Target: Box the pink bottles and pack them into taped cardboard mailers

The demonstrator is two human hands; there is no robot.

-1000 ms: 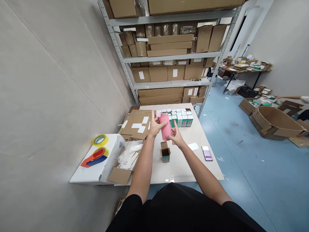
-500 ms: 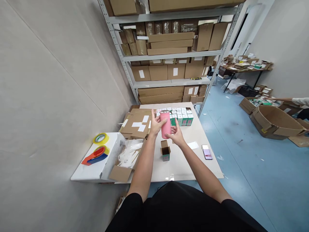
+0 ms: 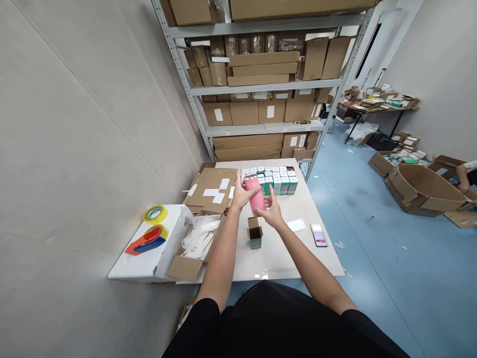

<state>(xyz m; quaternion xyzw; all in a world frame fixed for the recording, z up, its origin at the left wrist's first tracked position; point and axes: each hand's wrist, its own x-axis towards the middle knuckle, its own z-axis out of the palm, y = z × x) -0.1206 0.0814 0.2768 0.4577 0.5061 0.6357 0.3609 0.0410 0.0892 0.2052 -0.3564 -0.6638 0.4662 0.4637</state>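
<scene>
A pink cylindrical bottle (image 3: pixel 255 194) is held above the white table (image 3: pixel 283 258), tilted with its top leaning left. My left hand (image 3: pixel 241 196) grips its upper part from the left. Around its lower end my right hand (image 3: pixel 273 213) is wrapped from the right. Just below the bottle stands a small open box (image 3: pixel 255 233), green at the base with brown flaps up. Behind the hands, several closed green and white boxes (image 3: pixel 278 180) stand in rows.
Flattened cardboard (image 3: pixel 211 191) lies at the table's left. An open carton of white plastic bags (image 3: pixel 197 241) sits by two tape rolls (image 3: pixel 154 215) and a tape dispenser (image 3: pixel 143 243). A phone (image 3: pixel 319 235) and a white card (image 3: pixel 296 225) lie right. Shelving with cartons (image 3: pixel 261 112) stands behind. Another person's arm (image 3: pixel 465 171) shows far right.
The bottle has gone from upright to tilted with its top to the left, and both hands have shifted slightly with it. The person at far right has drawn their arm back.
</scene>
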